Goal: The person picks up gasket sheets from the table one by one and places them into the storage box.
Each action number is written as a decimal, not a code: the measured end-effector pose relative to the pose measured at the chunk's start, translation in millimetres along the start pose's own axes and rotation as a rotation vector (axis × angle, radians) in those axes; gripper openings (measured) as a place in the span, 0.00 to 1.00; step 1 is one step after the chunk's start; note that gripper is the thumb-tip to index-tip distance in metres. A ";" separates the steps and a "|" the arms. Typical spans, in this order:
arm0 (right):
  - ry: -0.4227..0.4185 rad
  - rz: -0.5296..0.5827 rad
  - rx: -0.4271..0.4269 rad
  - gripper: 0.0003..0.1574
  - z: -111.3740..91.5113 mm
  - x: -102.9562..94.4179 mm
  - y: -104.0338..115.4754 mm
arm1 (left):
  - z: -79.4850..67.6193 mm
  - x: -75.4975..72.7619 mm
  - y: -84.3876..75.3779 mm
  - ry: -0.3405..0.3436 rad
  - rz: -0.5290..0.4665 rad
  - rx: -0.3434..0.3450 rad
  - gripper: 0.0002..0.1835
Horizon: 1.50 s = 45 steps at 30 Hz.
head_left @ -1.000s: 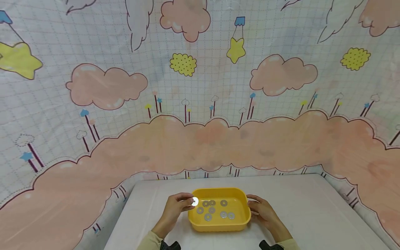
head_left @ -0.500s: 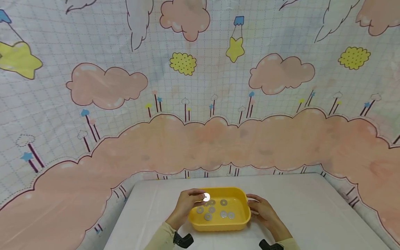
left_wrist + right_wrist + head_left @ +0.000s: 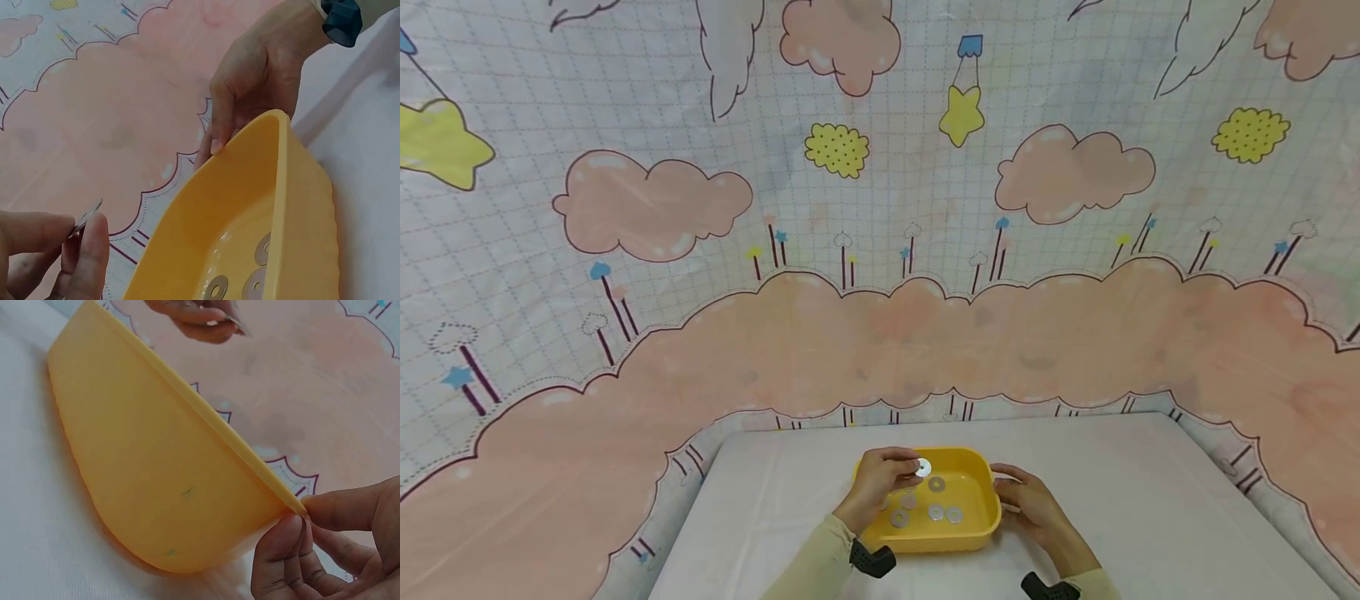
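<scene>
My left hand (image 3: 880,479) pinches a silver metal washer (image 3: 927,468) between thumb and fingertips, raised over the yellow plastic tray (image 3: 932,543). The left wrist view catches this held washer (image 3: 89,214) nearly edge-on, apart from the tray. At the tray's right end, my right hand (image 3: 1032,507) grips the rim; in the right wrist view its thumb and finger pinch the rim (image 3: 289,504) near a corner. Several flat washers (image 3: 954,514) lie spread on the tray's floor, some hidden behind my left hand and forearm.
The tray stands on a table with a white cover (image 3: 1135,492). Behind the table hangs a cloth backdrop (image 3: 880,350) printed with clouds and stars. Each wrist carries a dark strap-like device (image 3: 872,558).
Holding the washer, my left hand has moved right, from the tray's left edge to over its middle. My right hand stays at the right rim, and the tray has barely shifted.
</scene>
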State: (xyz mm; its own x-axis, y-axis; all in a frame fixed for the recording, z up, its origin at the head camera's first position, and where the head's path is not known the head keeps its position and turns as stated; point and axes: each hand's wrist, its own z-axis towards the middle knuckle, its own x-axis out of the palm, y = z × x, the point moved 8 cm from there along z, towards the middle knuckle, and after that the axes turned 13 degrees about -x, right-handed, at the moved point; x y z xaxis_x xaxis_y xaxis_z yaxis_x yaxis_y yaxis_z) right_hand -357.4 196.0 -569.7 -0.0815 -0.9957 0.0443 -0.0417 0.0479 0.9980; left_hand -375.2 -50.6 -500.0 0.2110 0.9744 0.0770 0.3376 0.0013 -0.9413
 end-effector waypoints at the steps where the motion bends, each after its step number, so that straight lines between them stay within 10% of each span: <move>1: 0.001 0.000 -0.002 0.26 0.3 0.0 0.2 | 1.6 2.7 0.5 0.003 -0.005 -0.006 0.15; 45: 0.030 0.007 -0.016 0.27 -1.5 0.9 1.6 | 59.7 60.5 46.9 -0.061 0.101 -0.220 0.08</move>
State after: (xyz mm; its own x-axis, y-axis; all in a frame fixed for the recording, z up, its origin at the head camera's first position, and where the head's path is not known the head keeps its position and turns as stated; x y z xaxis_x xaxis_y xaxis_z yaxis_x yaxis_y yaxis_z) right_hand -356.1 195.0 -568.0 -0.0517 -0.9973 0.0527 -0.0254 0.0541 0.9982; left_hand -401.4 21.8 -559.1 0.1999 0.9790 -0.0398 0.5104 -0.1387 -0.8487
